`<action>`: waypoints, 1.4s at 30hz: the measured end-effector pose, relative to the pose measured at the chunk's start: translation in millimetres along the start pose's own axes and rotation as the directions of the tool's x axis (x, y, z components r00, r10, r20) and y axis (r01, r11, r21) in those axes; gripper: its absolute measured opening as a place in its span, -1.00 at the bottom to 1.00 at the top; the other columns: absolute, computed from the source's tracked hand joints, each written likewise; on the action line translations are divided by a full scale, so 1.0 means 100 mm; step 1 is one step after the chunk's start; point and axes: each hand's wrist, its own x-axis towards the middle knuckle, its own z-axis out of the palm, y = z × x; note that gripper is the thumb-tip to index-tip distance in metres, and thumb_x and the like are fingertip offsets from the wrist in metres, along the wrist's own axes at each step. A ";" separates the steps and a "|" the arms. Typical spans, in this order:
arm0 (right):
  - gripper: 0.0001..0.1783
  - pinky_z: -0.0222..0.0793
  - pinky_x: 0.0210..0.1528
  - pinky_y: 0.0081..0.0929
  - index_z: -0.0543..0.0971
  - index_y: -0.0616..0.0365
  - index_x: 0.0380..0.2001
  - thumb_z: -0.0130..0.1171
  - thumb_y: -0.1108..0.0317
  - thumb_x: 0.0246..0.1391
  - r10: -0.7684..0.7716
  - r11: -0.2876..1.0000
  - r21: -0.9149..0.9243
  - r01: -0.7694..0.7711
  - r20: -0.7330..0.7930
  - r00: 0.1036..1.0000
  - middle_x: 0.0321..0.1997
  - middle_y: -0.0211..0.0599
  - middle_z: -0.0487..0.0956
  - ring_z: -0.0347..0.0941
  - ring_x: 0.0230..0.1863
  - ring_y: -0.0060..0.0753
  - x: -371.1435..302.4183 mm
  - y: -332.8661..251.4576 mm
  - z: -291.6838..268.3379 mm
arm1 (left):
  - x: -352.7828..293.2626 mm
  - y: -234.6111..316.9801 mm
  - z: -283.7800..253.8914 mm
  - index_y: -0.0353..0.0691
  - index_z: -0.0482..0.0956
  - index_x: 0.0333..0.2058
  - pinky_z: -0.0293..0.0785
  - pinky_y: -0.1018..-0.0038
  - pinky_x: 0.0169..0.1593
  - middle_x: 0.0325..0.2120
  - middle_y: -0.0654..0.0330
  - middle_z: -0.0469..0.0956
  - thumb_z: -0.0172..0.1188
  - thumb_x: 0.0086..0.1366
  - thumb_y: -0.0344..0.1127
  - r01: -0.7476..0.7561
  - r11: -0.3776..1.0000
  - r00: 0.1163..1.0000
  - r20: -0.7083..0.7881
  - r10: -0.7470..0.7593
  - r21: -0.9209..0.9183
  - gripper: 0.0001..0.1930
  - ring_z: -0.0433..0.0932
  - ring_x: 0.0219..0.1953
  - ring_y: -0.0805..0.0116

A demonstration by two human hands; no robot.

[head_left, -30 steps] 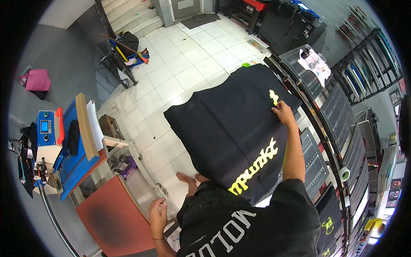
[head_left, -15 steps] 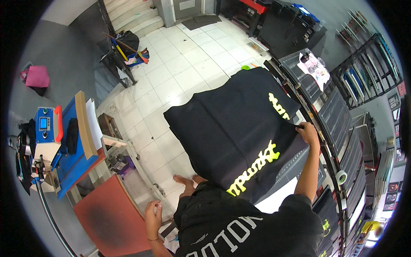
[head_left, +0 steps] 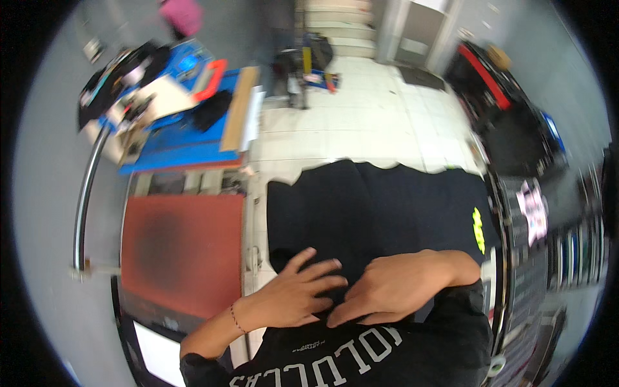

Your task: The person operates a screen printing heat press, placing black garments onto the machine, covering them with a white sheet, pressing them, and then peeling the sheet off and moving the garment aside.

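Note:
A black T-shirt (head_left: 374, 206) with a yellow print (head_left: 478, 229) near its right side spreads out in front of me, its far edge wavy above the white tiled floor. Both hands meet at its near edge, close to my chest. My left hand (head_left: 293, 293) lies on the fabric with its fingers spread. My right hand (head_left: 394, 287) sits beside it, fingers together and curled onto the cloth. The fingertips of the two hands almost touch. The picture is blurred by motion.
A red-brown flat press pad (head_left: 184, 248) lies to my left, with a blue table (head_left: 184, 138) of tools and boards behind it. Dark racks (head_left: 535, 258) curve along the right. White floor tiles (head_left: 361, 129) stretch ahead toward steps.
My view has swung left and down. My right hand left the shirt's far right corner and came back to my chest; my left hand rose from beside the press pad onto the shirt.

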 end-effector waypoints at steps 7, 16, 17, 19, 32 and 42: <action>-0.46 0.53 -0.49 -0.24 0.42 0.10 0.13 0.22 0.08 0.16 0.131 0.915 -0.400 -0.042 0.196 0.972 -0.32 -0.09 0.64 0.58 -0.47 -0.04 0.72 -0.68 -0.67 | -1.49 0.29 0.51 -0.22 0.63 -0.23 0.32 0.18 0.19 -0.36 0.12 0.63 0.30 0.18 -0.27 0.476 0.852 0.805 -0.282 -0.522 -0.217 -0.78 0.58 -0.18 0.13; -0.81 0.40 -0.21 -0.30 0.59 0.25 -0.35 0.27 0.36 0.00 0.218 0.696 -0.561 -0.448 -0.430 0.876 -0.34 -0.14 0.57 0.53 -0.31 -0.04 0.97 -0.56 -0.71 | -2.69 1.85 0.73 -0.21 0.58 -0.32 0.38 0.29 -0.07 -0.51 0.14 0.55 0.35 0.01 -0.37 0.827 0.431 0.196 -0.532 -0.824 -0.362 -0.77 0.55 -0.39 0.11; -0.85 0.37 -0.20 -0.33 0.59 0.28 -0.40 0.23 0.39 0.03 0.149 0.697 -0.553 -0.456 -0.511 0.847 -0.37 -0.14 0.55 0.50 -0.32 -0.07 0.97 -0.46 -0.68 | -2.72 2.04 0.73 -0.22 0.58 -0.34 0.39 0.30 -0.10 -0.54 0.15 0.54 0.35 -0.01 -0.37 0.846 0.401 0.134 -0.588 -0.797 -0.350 -0.78 0.55 -0.42 0.12; -0.86 0.31 -0.15 -0.38 0.55 0.31 -0.38 0.15 0.42 0.07 -0.057 0.759 -0.512 -0.402 -0.668 0.742 -0.39 -0.15 0.49 0.44 -0.29 -0.14 1.05 -0.28 -0.59 | -2.83 2.26 0.70 -0.22 0.58 -0.36 0.41 0.31 -0.18 -0.56 0.17 0.52 0.34 -0.06 -0.35 0.860 0.367 0.024 -0.689 -0.724 -0.355 -0.76 0.54 -0.45 0.14; -0.78 0.44 -0.05 -0.26 0.68 0.03 -0.18 0.19 0.22 0.19 -0.599 0.411 -0.860 -0.304 -0.506 0.621 -0.14 -0.20 0.63 0.55 -0.09 -0.01 5.04 0.07 -2.04 | -4.70 1.70 -0.38 -0.35 0.51 -0.14 0.45 0.38 -0.11 -0.30 0.08 0.57 0.38 0.11 -0.39 0.744 -0.011 -0.632 -0.697 -0.340 -0.668 -0.65 0.50 -0.25 0.39; -0.69 0.59 -0.30 -0.44 0.46 0.39 -0.13 -0.07 0.29 0.33 0.171 0.955 0.295 -0.030 -0.464 0.869 -0.23 0.02 0.68 0.67 -0.27 -0.30 7.62 2.51 -0.88 | -5.88 -0.34 0.91 -0.04 0.74 -0.34 0.51 0.19 -0.07 -0.22 0.11 0.61 0.28 0.12 -0.36 0.325 -0.718 -0.870 -0.492 0.027 -0.615 -0.87 0.58 -0.12 0.11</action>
